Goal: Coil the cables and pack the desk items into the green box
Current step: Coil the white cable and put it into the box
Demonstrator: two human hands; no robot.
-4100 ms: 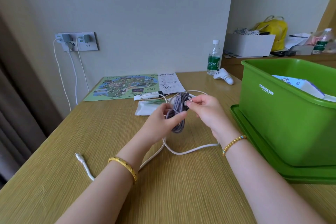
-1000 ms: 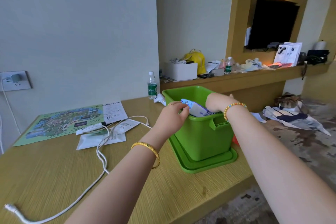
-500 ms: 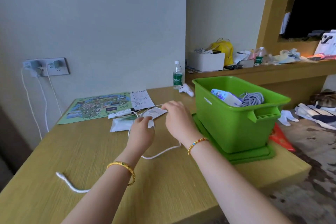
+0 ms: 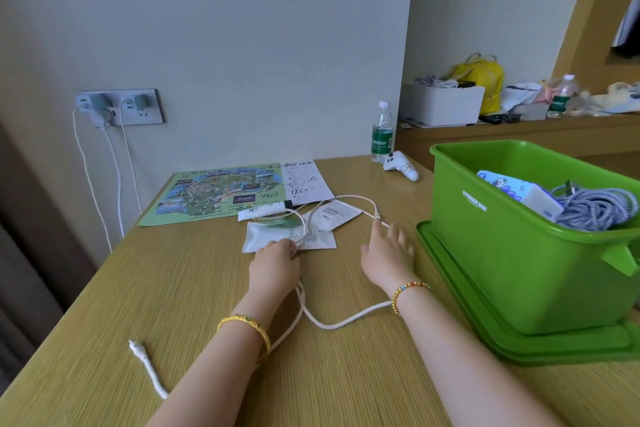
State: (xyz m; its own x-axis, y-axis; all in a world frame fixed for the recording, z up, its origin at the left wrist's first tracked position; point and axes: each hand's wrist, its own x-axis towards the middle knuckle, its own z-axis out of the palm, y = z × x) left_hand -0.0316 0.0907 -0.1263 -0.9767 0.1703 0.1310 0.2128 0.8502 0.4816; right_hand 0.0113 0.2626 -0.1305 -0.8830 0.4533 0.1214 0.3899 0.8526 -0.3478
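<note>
I see a big wooden desk (image 4: 173,305) against a pale wall. On its right side stands the green box (image 4: 512,253), sitting on its green lid (image 4: 519,343). Inside the box lie a coiled grey cable (image 4: 595,208) and a white pack with blue pictures (image 4: 512,189).

Farther back on the desk a colourful map (image 4: 218,192) lies flat, with a written paper (image 4: 304,180) beside it. In front of the map lie white packets (image 4: 277,236) and a small white tube (image 4: 263,211).

A long white cable (image 4: 341,321) runs loose across the desk, over the packets and back toward me. One plug end (image 4: 136,347) lies near my left arm.

My left hand (image 4: 275,265) has its fingers curled on the white cable by the packets. My right hand (image 4: 386,256) is flat with straight fingers, reaching at the cable's other plug end (image 4: 376,217).

A water bottle (image 4: 382,133) and a white controller (image 4: 401,165) sit at the back.
</note>
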